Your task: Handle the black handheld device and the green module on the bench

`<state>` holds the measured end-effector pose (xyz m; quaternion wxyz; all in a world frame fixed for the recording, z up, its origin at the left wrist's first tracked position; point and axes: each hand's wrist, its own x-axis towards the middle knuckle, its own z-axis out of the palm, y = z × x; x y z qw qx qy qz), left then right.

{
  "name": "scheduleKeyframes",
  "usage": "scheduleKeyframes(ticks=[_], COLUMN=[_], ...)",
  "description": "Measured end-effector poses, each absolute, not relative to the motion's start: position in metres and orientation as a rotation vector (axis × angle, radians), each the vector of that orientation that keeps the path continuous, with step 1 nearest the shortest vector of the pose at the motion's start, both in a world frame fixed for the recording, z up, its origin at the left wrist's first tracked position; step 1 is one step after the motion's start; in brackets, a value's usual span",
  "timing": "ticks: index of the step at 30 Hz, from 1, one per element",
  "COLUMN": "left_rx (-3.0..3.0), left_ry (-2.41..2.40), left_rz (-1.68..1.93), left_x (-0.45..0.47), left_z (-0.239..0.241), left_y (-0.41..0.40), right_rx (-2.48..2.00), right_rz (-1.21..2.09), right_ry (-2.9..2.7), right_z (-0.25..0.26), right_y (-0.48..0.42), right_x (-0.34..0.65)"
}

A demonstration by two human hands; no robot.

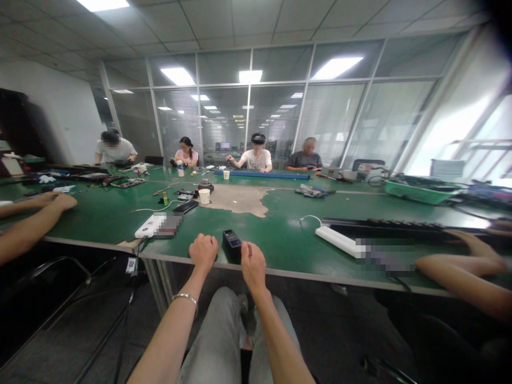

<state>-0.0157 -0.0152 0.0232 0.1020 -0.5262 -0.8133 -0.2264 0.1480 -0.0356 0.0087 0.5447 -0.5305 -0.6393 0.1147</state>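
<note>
The green table (pixel 288 240) has both forearms (pixel 171 330) slanting inward over its near edge. The left hand (pixel 203 252) curls into a loose fist, its grip around nothing visible; the right hand (pixel 253 265) curls too, grip contents impossible to tell. Between them, close against the right fingers, sits a black box (pixel 231 243).

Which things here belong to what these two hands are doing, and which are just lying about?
Seemingly in use:
- small black device, beside the right hand; grip unclear

Apparently lying about:
- nearer paper cup
- long white power strip
- green basket
</note>
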Motion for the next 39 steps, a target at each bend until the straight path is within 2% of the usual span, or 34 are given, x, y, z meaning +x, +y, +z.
scheduleKeyframes(ticks=[9,19,31,39], left_rx=[-1.531,-1.551,-1.533,-1.527], left_ry=[-2.407,-2.394,-2.401,-2.377], left_rz=[-0.664,-0.678,-0.693,-0.683], left_x=[-0.014,-0.018,-0.018,-0.017], left_z=[0.022,0.017,0.02,0.018], left_y=[-0.013,-0.01,-0.012,-0.011], right_rx=[-1.28,-1.399,-1.209,-1.37], right_rz=[0.339,0.11,0.123,0.107], right_ry=[-1.555,-1.688,-1.485,-1.446], right_z=[0.012,0.02,0.083,0.043], right_y=[-0.029,-0.026,-0.015,-0.004], right_x=[0.146,0.127,0.157,0.201])
